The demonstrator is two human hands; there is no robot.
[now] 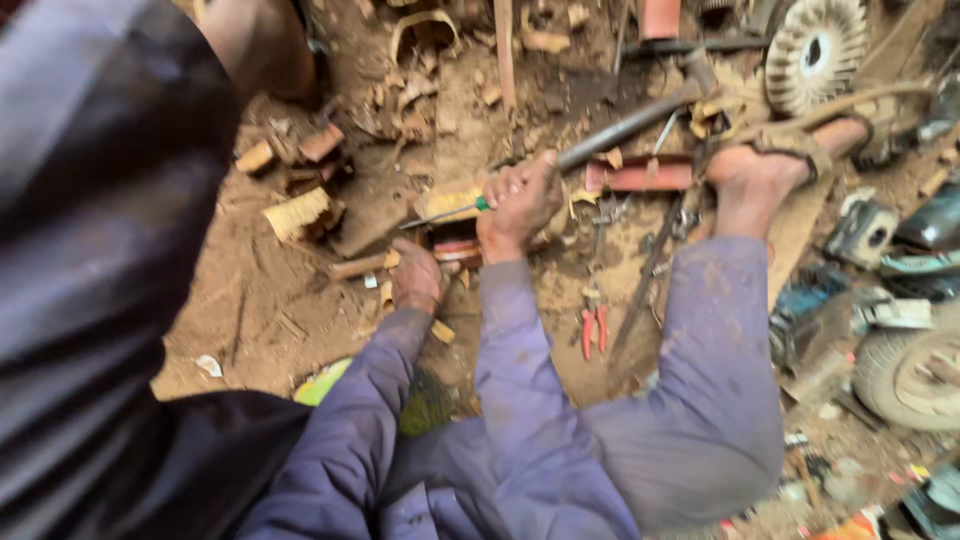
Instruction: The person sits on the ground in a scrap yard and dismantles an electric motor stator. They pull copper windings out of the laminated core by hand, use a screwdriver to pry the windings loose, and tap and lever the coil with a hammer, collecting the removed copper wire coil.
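The right hand [518, 203] is clenched around the green handle of a screwdriver [447, 211], whose thin metal shaft points left from the fist and lies low over a small reddish workpiece [455, 246] on the dirt floor [270, 310]. That workpiece sits just below the right hand and directly right of the left hand [416, 276], which presses down beside it with curled fingers; whether the left hand actually grips the piece cannot be told through the blur. Both forearms wear dusty blue-purple sleeves [500, 370]. Right of the workpiece, red-handled pliers [594, 330] lie on the ground, and a long dark metal bar [645, 285] slants just beyond them. Above and to the right of the workpiece rests a reddish rectangular block [640, 175], with a hammer [640, 120] angled over it. Further right of the workpiece a sandalled foot [765, 165] is planted on a board. Left of the workpiece, cut wooden blocks [298, 215] are scattered in sawdust. A ribbed pale wheel [815, 50] stands far up and right of the workpiece.
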